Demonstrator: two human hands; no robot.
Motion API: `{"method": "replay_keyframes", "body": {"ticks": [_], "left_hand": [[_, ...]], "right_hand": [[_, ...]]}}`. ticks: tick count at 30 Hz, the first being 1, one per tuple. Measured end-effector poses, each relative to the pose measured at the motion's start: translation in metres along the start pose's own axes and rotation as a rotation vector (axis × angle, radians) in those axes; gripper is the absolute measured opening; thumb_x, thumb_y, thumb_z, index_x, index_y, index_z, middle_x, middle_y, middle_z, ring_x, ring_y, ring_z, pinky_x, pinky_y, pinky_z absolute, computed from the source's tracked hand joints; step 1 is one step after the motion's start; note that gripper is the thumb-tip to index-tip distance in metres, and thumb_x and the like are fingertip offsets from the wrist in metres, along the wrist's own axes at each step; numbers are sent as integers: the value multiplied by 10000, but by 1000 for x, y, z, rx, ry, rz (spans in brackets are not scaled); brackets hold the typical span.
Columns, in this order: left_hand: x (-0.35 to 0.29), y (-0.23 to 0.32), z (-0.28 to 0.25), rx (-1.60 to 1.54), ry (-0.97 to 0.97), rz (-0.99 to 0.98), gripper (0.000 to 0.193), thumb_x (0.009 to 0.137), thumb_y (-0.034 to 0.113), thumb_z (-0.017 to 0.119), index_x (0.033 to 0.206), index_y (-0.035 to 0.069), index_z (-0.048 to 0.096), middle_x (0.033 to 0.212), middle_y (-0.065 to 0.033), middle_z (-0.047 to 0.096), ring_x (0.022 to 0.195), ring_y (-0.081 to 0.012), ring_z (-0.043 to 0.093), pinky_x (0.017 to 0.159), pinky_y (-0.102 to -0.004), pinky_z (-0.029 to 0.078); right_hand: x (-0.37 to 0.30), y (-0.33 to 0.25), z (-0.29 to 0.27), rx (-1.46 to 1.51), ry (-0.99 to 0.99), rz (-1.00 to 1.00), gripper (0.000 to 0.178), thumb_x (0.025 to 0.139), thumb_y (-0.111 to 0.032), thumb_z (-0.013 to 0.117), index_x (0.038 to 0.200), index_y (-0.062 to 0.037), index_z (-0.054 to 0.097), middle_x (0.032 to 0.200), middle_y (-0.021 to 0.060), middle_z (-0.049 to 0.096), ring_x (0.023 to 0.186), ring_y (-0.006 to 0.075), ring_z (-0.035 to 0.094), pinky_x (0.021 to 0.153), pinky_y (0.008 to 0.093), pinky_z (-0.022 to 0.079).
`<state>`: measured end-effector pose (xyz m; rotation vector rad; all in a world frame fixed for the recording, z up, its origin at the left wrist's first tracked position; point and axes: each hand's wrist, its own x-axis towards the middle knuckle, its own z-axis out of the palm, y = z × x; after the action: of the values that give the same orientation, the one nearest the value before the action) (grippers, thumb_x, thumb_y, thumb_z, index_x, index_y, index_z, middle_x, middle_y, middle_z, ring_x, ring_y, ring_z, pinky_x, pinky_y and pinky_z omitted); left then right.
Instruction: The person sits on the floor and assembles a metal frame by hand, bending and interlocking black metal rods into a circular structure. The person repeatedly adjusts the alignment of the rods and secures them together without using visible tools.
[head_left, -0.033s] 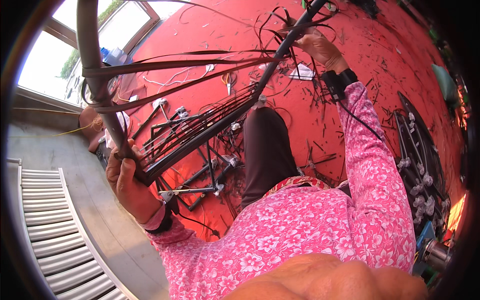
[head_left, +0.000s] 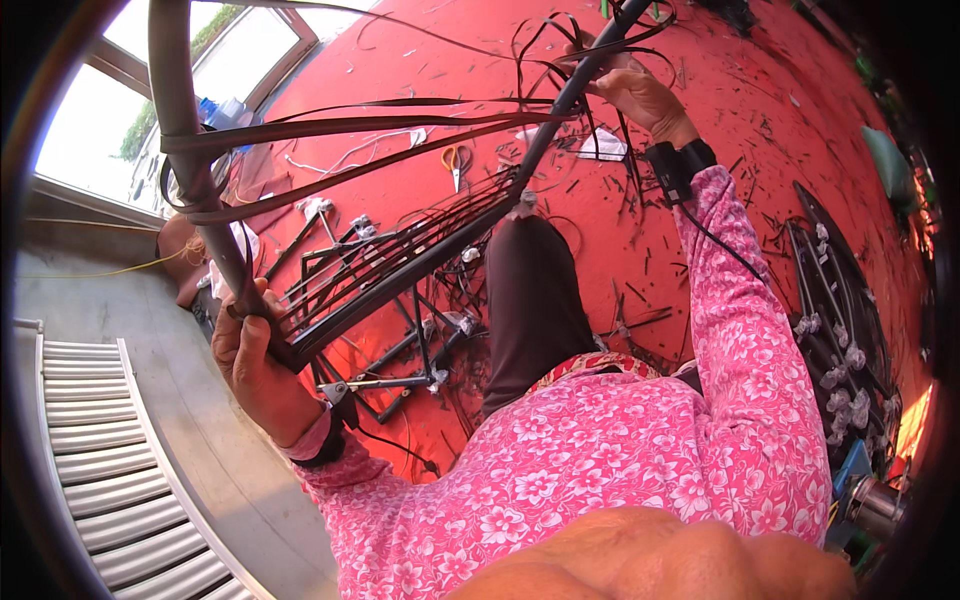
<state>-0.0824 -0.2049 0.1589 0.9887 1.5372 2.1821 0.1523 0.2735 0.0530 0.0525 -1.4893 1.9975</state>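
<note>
A dark tubular metal frame (head_left: 405, 284) is held up in front of me, slanting from lower left to upper right. Flat brown strips (head_left: 330, 131) stretch across it between its side tubes, and more strips run in close rows along the lower tube. My left hand (head_left: 258, 375) is closed around the frame's lower left corner. At the upper right, my right hand (head_left: 648, 105) is closed at the far side tube, where loose strips loop around; its fingertips are partly hidden by the tube. The frame's lower tube passes just over my knee.
Orange-handled scissors (head_left: 456, 166) lie on the red floor (head_left: 720, 110) among scattered strip scraps. Beneath the frame are more black tubular frames (head_left: 420, 330) with wrapped ends. Dark wrapped parts (head_left: 840, 330) are stacked at right. A white slatted panel (head_left: 110, 450) stands at left, below windows.
</note>
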Motion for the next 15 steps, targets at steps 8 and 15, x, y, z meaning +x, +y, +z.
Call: {"method": "replay_keyframes", "body": {"ticks": [8, 15], "left_hand": [[-4, -17, 6, 27, -12, -27, 351, 904, 222, 675, 1136, -40, 643, 839, -37, 620, 685, -79, 530, 604, -192, 400], [-24, -20, 16, 80, -27, -37, 312, 878, 178, 650, 1096, -45, 659, 829, -33, 632, 682, -71, 528, 624, -203, 403]], "right_hand": [[-1, 14, 14, 289, 438, -204, 115, 882, -30, 684, 970, 15, 625, 939, 87, 671, 908, 259, 693, 898, 349, 525], [13, 35, 12, 105, 910, -225, 162, 779, -31, 819, 761, 2, 662, 611, 33, 577, 443, 134, 493, 458, 295, 443]]}}
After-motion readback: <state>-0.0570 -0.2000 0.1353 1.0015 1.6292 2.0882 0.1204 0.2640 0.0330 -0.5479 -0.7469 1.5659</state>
